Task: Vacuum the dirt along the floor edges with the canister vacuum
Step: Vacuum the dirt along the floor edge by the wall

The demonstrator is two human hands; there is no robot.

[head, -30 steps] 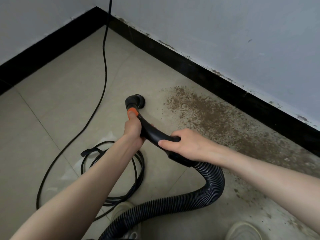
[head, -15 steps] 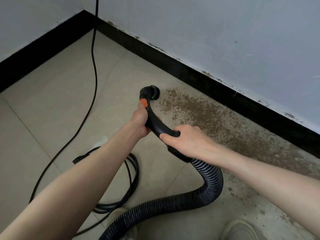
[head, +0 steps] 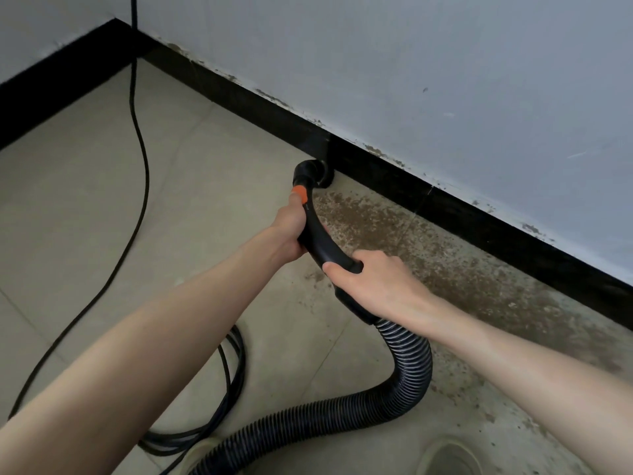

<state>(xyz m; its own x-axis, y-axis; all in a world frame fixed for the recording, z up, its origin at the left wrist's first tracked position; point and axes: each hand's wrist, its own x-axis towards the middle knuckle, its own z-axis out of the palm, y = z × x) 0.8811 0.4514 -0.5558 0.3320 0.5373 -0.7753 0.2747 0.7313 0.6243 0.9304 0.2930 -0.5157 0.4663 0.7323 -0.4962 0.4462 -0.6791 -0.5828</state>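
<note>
Where wall meets tile:
Floor [head: 191, 207]: beige tile, black skirting [head: 445, 204].
Dirt [head: 445, 265]: brown band beside skirting.
Hose [head: 411, 371]: ribbed, looped.
Handle [head: 318, 238]: gripped by left hand [head: 291, 231], right hand [head: 373, 282].
Nozzle [head: 313, 173]: against skirting.

**Corner of a tiled room**

A pale grey wall [head: 445, 63] met a second wall [head: 41, 22] in a corner at the upper left, its paint chipped and stained along the lower edge. A black baseboard [head: 479, 214] ran along the foot of both. The floor [head: 68, 200] was laid in beige tiles with thin grout lines. At the bottom edge, the toe of a light shoe [head: 448, 457] showed on the right, and part of another shoe [head: 202, 454] showed further left.
</note>
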